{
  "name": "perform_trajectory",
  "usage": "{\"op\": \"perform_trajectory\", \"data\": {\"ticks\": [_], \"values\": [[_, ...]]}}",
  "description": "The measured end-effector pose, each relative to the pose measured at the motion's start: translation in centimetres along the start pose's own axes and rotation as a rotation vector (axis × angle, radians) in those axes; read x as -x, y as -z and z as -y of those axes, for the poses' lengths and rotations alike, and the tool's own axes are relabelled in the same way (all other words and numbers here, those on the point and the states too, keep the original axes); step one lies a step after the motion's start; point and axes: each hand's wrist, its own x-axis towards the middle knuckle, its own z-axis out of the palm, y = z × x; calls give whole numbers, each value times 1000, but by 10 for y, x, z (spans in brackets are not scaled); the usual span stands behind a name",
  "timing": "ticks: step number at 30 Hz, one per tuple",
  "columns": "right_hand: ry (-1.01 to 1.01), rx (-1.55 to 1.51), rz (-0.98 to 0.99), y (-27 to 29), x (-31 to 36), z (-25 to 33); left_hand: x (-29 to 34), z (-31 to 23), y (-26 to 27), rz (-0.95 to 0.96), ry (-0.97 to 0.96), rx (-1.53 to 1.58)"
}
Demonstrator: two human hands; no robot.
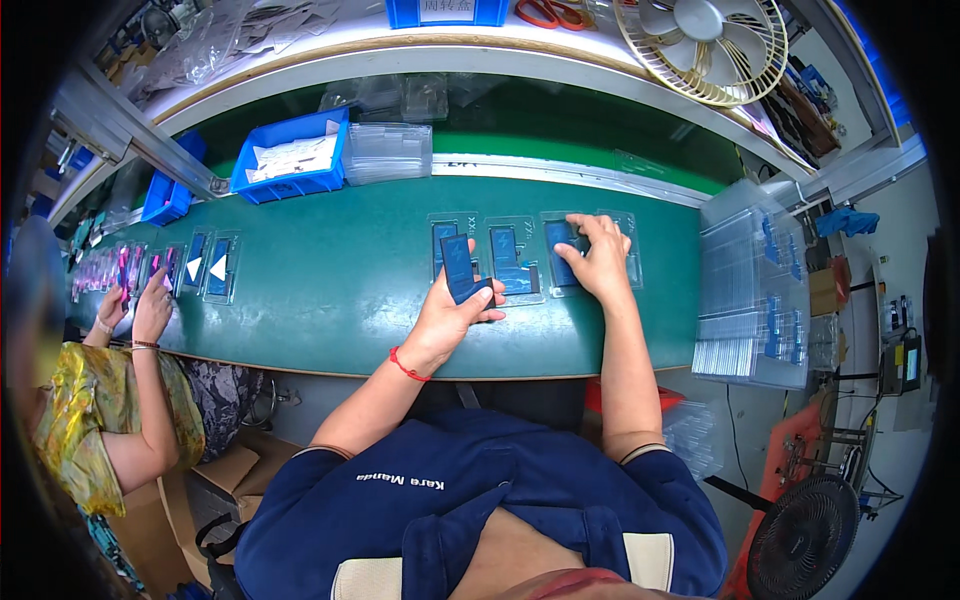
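Note:
My left hand [450,312] is closed around a dark blue flat piece [458,262] with an L shape, which looks like a phone battery. It is raised over the left end of a row of clear plastic trays. In the middle tray [537,298] lies a similar dark blue flat piece [503,245]. My right hand [600,258] reaches over the tray to its right, thumb and forefinger apart at the edge of another blue piece [561,237]. Part of that tray is hidden under my fingers, and so is much of the last tray [630,225].
At the left, a person's hands [152,308] handle small pieces beside more trays [222,290]. A blue bin [290,187] and stacked clear trays [390,155] stand at the back. A tall stack of trays [745,290] stands at the right edge. A fan [700,45] sits on the shelf.

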Motion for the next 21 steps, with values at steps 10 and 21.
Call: {"op": "perform_trajectory", "data": {"ticks": [10, 21], "values": [[-31, -1047, 107, -13, 46, 62, -33, 16, -40, 145, -283, -371], [-194, -114, -250, 25, 24, -50, -64, 22, -31, 63, -549, -1762]]}}
